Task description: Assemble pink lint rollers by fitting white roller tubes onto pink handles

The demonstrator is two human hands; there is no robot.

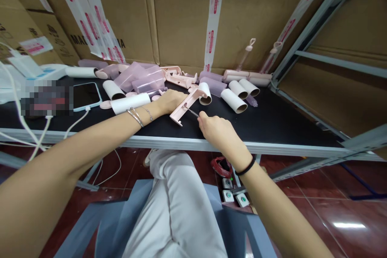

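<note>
Gripping a pink bracket (191, 102) from its left side with the left hand (171, 101), with fingertips mostly lost behind the plastic. Lying between the two hands, near the middle of the front edge of the desk (281, 127). Slanting lengthwise from a near end close to that front edge, back and rightward to a far end just in front of a white tube (204, 87). Touching only the left hand, the nearer one; linked to the right hand (217, 130) just through a thin metal tool (193, 113). Closed around that tool on the right, nearer the front edge, and aiming it leftward and back, roughly across the bracket's long axis, tip at a small hole partway along. Hard to tell at this angle: inside the hole or merely against its rim. Backed by lilac sleeves (148, 81) toward the desk's rear edge.
</note>
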